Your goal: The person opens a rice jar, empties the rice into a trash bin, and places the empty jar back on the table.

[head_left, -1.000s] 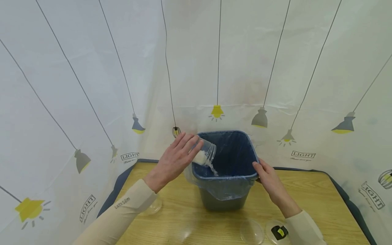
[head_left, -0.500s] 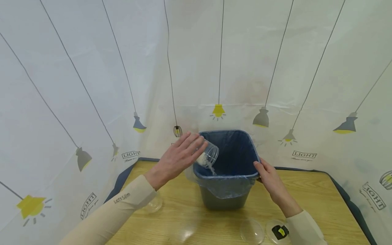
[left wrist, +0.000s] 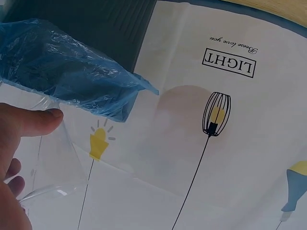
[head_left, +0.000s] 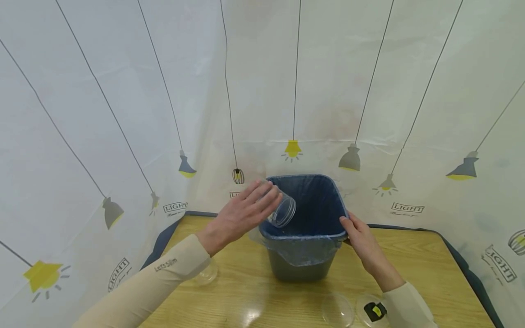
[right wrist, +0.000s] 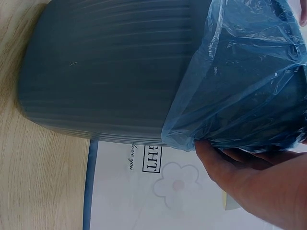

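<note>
My left hand (head_left: 246, 210) grips a clear plastic jar (head_left: 284, 213), tipped with its mouth toward the inside of a dark trash bin (head_left: 301, 268). In the left wrist view the jar (left wrist: 60, 158) looks see-through, with the thumb across it near its mouth. A thin blue bag (head_left: 303, 252) lines the bin and folds over its rim. My right hand (head_left: 362, 239) holds the bin's right rim, thumb on top. From the right wrist, its fingers press against the bag (right wrist: 259, 72) at the edge. The bin's bottom is hidden.
On the wooden table (head_left: 229, 300) lie two clear round lids near the front, one lid (head_left: 337, 310) bare and a black-and-yellow object (head_left: 375, 311) at the other. Another clear round item (head_left: 207, 273) is partly behind the left sleeve. A lamp-printed sheet (head_left: 254, 91) hangs around the table.
White grains were pouring from the jar into the bin earlier; no stream shows now. The left hand has tipped the jar further and shifted slightly right. The right hand keeps its place.
</note>
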A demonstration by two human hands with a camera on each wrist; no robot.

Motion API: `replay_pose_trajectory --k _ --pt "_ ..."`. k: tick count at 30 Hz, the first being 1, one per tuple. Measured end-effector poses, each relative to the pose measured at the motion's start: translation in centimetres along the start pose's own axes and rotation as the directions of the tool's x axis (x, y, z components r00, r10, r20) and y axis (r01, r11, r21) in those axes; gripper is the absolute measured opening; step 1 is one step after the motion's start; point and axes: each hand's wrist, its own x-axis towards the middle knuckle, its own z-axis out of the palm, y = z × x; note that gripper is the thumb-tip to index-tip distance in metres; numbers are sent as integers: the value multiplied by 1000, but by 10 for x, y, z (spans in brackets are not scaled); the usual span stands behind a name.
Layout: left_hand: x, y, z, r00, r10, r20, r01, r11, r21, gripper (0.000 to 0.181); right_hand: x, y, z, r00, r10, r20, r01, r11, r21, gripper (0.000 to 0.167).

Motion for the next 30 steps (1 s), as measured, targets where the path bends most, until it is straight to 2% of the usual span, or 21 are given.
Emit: replay_pose_trajectory --k 4,13,30 --pt "2 1 -1 1000 18 3 -18 1000 20 83 0 1 0 1000 -5 -7 5 1000 -2 61" --pt "3 4 -1 1000 14 28 -14 1000 17 87 1 2 0 1000 -11 -12 11 1000 4 62" --pt "3 6 1 1000 -7 -5 7 1000 18 87 2 1 -1 999 -34 5 34 999 6 63"
